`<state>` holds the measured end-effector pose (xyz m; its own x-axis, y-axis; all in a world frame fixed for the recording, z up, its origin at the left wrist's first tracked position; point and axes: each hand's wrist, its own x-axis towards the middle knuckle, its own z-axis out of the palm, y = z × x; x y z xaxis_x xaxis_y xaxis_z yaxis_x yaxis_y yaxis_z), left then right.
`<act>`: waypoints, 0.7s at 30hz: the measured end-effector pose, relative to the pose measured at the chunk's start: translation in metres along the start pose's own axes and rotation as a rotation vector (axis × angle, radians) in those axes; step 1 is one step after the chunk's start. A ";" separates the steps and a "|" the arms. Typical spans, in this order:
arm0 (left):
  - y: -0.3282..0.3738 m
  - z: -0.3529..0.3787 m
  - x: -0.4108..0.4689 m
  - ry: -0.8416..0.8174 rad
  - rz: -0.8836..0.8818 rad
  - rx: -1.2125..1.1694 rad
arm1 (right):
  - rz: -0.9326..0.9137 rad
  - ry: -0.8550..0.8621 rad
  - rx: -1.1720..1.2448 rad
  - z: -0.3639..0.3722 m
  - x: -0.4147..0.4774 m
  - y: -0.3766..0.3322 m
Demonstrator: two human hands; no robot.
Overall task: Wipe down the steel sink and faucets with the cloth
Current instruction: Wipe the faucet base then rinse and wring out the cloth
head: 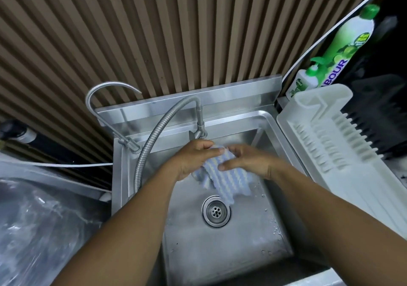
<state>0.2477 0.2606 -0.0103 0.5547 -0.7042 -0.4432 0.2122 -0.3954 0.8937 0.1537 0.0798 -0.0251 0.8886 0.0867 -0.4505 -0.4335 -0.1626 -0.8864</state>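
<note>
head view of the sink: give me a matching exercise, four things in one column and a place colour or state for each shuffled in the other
Things:
1. cloth
2. drain
3. dish rack
4. tall bottle

Descriptions:
a. white, right of the sink
b. green cap
c. gripped by the left hand and right hand
d. round, set in the sink's floor

Pairs: 1-c, 2-d, 3-a, 4-b

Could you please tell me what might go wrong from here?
The striped blue-and-white cloth, bunched between the left hand and right hand, dangles over the round steel drain and might slip onto it. The left hand sits close to the flexible steel faucet; a knock could swing it.
</note>
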 end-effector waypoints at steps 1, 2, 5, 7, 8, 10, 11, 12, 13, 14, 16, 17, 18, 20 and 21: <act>-0.001 -0.002 0.004 0.063 0.007 0.027 | 0.032 0.012 0.031 0.000 0.002 0.007; 0.000 -0.003 0.008 0.118 0.012 0.049 | 0.060 0.037 0.058 -0.001 0.005 0.013; -0.001 -0.003 0.019 0.262 0.024 0.047 | 0.104 0.079 0.154 -0.003 0.016 0.025; -0.003 -0.005 0.026 0.453 0.097 0.155 | 0.149 0.169 0.250 -0.010 0.026 0.030; -0.005 -0.007 0.030 0.569 0.132 0.224 | 0.162 0.275 0.310 -0.017 0.031 0.029; -0.006 -0.010 0.035 0.733 0.198 0.329 | 0.161 0.570 0.492 -0.035 0.043 0.026; -0.006 -0.012 0.039 0.772 0.230 0.386 | 0.110 0.752 0.546 -0.044 0.048 0.020; -0.006 -0.012 0.043 0.782 0.246 0.437 | 0.027 0.943 0.540 -0.051 0.052 0.010; -0.005 -0.013 0.046 0.775 0.250 0.480 | -0.040 1.120 0.458 -0.054 0.058 0.000; -0.005 -0.013 0.051 0.760 0.259 0.525 | -0.090 1.253 0.321 -0.054 0.064 -0.008; -0.010 -0.011 0.061 0.702 0.250 0.597 | -0.139 1.307 0.010 -0.043 0.079 -0.024; -0.014 -0.010 0.067 0.670 0.241 0.591 | -0.220 1.223 -0.120 -0.037 0.091 -0.025; -0.020 -0.008 0.069 0.641 0.236 0.559 | -0.313 1.071 -0.236 -0.027 0.102 -0.024; -0.026 -0.005 0.076 0.634 0.230 0.495 | -0.415 0.832 -0.470 -0.014 0.131 -0.009; -0.026 -0.004 0.079 0.653 0.216 0.498 | -0.423 0.808 -0.573 -0.012 0.144 -0.002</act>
<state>0.2894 0.2174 -0.0685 0.9277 -0.3733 0.0000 -0.2465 -0.6125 0.7511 0.2841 0.0812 -0.0871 0.8767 -0.3974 0.2709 -0.1199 -0.7261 -0.6771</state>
